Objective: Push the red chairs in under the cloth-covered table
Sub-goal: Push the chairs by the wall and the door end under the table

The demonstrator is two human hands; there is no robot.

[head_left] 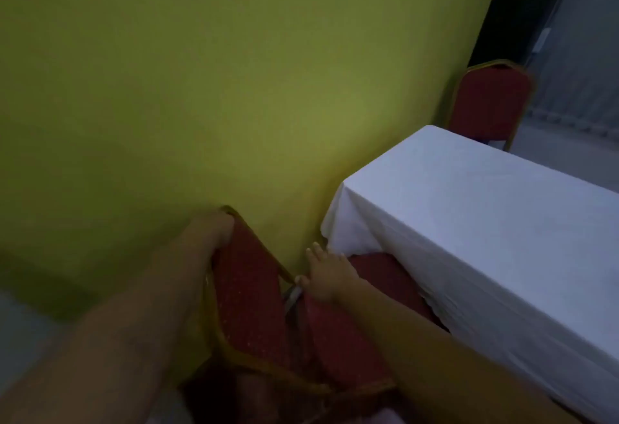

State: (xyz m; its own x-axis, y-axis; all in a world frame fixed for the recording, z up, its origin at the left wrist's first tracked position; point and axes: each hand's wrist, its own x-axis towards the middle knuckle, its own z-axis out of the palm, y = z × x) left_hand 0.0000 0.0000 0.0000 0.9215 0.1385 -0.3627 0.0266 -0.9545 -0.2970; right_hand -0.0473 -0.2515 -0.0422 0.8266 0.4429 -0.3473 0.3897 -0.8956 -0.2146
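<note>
A red chair (249,289) with a gold frame stands at the near end of the table, close to the yellow-green wall. My left hand (214,227) grips the top of its backrest. My right hand (326,276) rests flat on the far edge of its red seat, fingers spread; the seat's right part lies under the hanging white cloth. The cloth-covered table (469,222) runs away to the right. A second red chair (490,102) stands at the table's far end, its backrest upright above the tabletop.
The yellow-green wall (201,88) fills the left and middle of the view, tight against the table's left side. A grey floor and a dark opening (569,55) lie at the far right behind the second chair.
</note>
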